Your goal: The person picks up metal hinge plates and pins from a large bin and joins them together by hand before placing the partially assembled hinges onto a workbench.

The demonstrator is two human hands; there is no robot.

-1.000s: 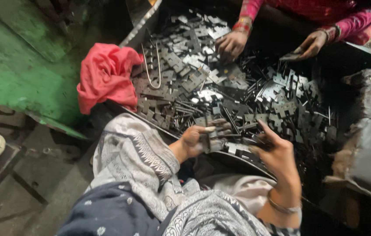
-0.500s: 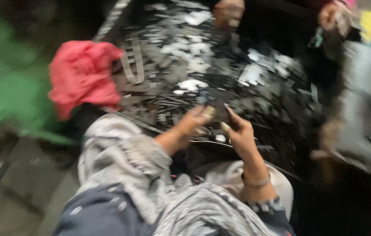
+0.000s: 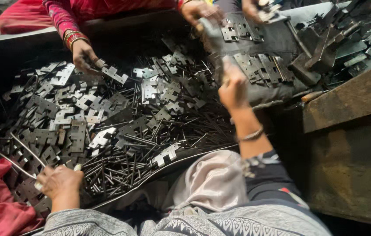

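My left hand (image 3: pixel 59 180), at the lower left of the frame, closes on thin pins (image 3: pixel 120 168) at the pile's near edge. My right hand (image 3: pixel 233 89), raised at upper centre, grips a hinge plate (image 3: pixel 227 67), blurred, above the heap of plates (image 3: pixel 106 109).

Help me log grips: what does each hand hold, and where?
Left hand pinches a thin metal pin near one end. Right hand is blurred; cannot tell.

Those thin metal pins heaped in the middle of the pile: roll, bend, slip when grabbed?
The thin metal pins look straight and round, so probably stiff and apt to roll on a bare surface. Tangled among the flat hinge plates, they would likely snag rather than slide free. Their shiny finish suggests a slippery grip; the left hand rests by them.
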